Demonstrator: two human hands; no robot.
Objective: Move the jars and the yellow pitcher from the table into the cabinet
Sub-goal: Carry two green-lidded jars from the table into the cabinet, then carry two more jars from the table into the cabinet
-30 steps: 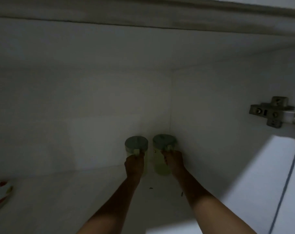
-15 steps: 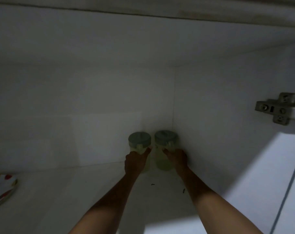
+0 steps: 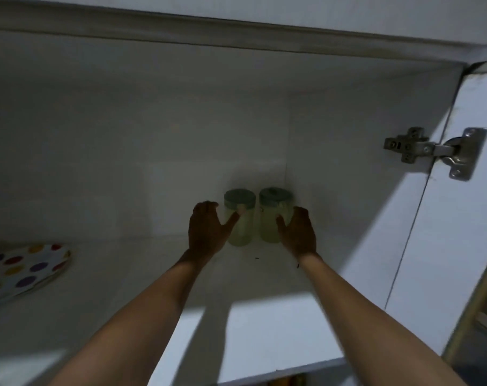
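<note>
1. Since both arms reach deep into the cabinet (image 3: 348, 190), each hand sits right at its own jar.
2. Left hand (image 3: 206, 232) is spread, thumb touching the left jar (image 3: 241, 218); right hand (image 3: 299, 235) is spread against the right jar (image 3: 273, 215).
3. Jars stand upright, side by side in the back right corner, straight ahead of the hands, equally near.

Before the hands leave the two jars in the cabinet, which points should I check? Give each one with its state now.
1. Left jar upright on the shelf: ok.
2. Right jar upright, near the back corner: ok.
3. Both lids on: ok.
4. Left hand off its jar: not ok, thumb touches it.
5. Right hand off its jar: not ok, thumb is against it.
6. Gap between the jars: cannot tell.
</note>
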